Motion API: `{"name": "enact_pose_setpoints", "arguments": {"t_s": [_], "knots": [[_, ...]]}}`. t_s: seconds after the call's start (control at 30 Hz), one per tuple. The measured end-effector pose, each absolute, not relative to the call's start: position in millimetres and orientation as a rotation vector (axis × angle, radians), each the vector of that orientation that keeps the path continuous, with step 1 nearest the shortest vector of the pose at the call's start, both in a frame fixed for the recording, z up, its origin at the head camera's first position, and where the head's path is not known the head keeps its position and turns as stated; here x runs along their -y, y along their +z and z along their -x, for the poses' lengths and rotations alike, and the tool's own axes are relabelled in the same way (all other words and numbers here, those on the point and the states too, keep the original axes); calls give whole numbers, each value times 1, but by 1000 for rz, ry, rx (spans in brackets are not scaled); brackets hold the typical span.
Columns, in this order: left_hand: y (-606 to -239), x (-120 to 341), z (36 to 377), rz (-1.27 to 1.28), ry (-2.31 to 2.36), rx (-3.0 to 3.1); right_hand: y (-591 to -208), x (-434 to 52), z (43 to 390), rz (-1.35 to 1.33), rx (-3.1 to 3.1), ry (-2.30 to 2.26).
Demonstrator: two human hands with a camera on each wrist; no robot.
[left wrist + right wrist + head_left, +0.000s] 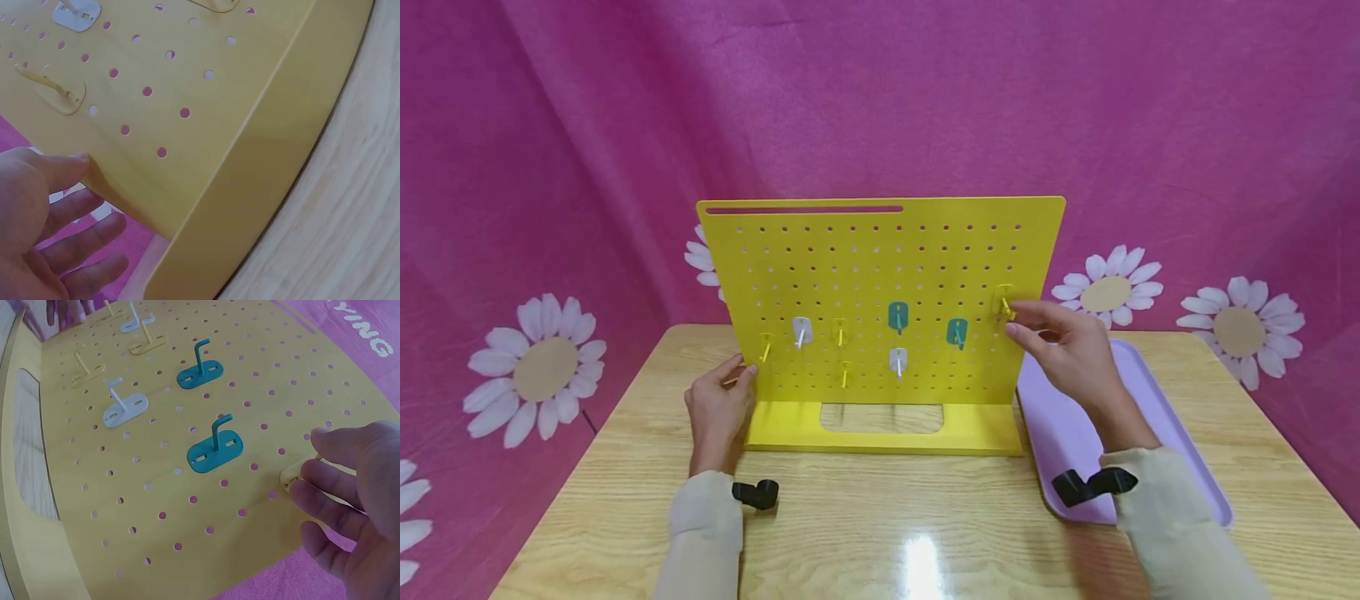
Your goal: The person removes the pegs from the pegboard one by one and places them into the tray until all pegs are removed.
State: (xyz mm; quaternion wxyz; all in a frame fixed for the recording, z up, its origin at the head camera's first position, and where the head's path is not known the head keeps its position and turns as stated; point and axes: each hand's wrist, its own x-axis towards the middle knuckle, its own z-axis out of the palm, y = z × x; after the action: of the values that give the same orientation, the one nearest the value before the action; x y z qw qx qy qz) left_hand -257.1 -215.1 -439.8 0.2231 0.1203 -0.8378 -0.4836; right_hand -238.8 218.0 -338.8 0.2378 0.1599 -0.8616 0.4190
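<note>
A yellow pegboard [880, 287] stands upright on its base, with several hooks on its front. My right hand [1067, 346] pinches a yellow hook [1004, 302] near the board's right edge. In the right wrist view, the fingers [331, 503] of that hand cover much of this hook, and its plate [289, 477] lies against the board. At the lower left edge, my left hand [721, 407] grips the pegboard between thumb and fingers. Nearby sit a yellow hook [765, 347] and a white hook [802, 332]. A teal hook [957, 333] is left of the pinched one.
A purple tray [1157, 417] lies on the wooden table [850, 525], right of the board and partly under my right forearm. Another teal hook [898, 317], a white hook [898, 362] and two yellow hooks are mid-board. Behind hangs a pink cloth [880, 100] with daisies.
</note>
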Motion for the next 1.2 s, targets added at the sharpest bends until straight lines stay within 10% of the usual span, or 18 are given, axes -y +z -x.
{"name": "enact_pose_setpoints", "arguments": {"t_s": [1.2], "knots": [[-443,210,264,-291,-1381,2290,-331,-230,234,-312,2343,1231]]}}
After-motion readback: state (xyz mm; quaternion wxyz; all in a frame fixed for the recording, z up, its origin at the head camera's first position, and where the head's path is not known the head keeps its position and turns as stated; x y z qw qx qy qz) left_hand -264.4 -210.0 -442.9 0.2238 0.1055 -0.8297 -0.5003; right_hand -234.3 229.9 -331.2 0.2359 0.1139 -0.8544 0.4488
